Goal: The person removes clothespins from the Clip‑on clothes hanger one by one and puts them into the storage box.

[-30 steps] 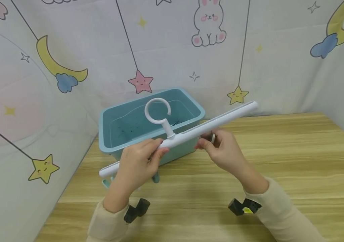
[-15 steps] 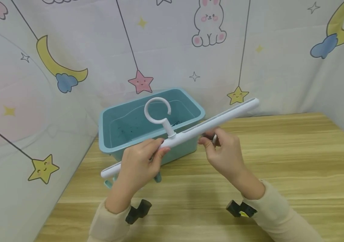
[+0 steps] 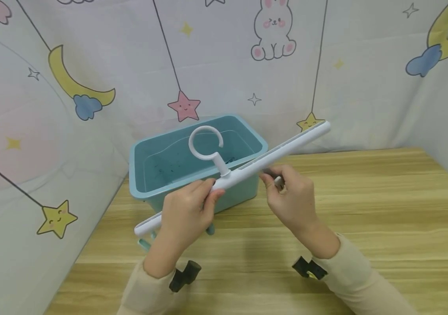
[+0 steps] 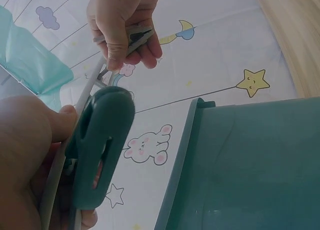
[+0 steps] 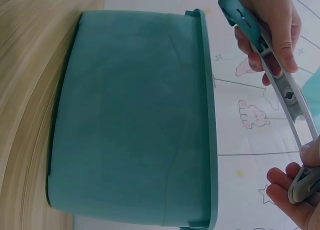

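In front of the teal bin (image 3: 240, 192), the white hanger (image 3: 246, 172), gripped by my left hand (image 3: 187, 211), has tipped its right end up, likely easing access for my right hand (image 3: 294, 196), pinching a grey clip (image 5: 301, 187) near the bin's right corner.

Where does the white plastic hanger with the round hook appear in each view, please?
Head: the hanger slants across the centre, rising to the right.
Left wrist: its bar runs steeply up the left side.
Right wrist: its hollow channel slants from the upper right down toward the right edge.
Shared landmark: the teal rectangular plastic bin.
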A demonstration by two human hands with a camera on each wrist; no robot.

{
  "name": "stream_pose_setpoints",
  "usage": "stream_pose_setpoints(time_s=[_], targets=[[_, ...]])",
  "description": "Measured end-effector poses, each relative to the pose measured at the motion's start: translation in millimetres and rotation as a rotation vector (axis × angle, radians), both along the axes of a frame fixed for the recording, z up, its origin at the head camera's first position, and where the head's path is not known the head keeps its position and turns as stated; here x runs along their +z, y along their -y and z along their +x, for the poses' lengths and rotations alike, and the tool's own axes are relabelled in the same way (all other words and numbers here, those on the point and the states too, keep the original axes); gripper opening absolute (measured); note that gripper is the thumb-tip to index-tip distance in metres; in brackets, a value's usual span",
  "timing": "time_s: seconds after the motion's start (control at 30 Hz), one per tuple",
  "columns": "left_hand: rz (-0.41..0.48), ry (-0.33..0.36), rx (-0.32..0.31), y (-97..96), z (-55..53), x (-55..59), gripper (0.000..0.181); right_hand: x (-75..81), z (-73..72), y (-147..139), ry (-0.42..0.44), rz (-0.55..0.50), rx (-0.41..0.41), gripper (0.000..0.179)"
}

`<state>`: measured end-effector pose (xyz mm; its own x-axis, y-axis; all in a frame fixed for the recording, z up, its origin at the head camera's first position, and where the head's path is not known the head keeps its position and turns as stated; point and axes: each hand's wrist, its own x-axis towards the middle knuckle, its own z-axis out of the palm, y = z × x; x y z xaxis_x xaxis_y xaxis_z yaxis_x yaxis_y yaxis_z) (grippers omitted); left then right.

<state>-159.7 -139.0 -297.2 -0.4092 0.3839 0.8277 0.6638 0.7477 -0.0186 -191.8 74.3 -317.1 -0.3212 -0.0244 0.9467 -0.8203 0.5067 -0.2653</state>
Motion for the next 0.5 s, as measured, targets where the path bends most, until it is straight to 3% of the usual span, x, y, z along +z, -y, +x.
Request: stream_pose_setpoints(time_s=[0.2, 0.5], targets=[[0.014, -0.007, -0.006, 1.9, 1.1, 2.4, 0.049, 3.8, 0.4, -2, 0.022, 0.007, 0.037, 0.017], [0.085, -0.081, -0.016, 9.9, 0.8, 7.8, 0.050, 11.7, -3.5, -6, 0.034, 0.064, 0.093, 0.016]])
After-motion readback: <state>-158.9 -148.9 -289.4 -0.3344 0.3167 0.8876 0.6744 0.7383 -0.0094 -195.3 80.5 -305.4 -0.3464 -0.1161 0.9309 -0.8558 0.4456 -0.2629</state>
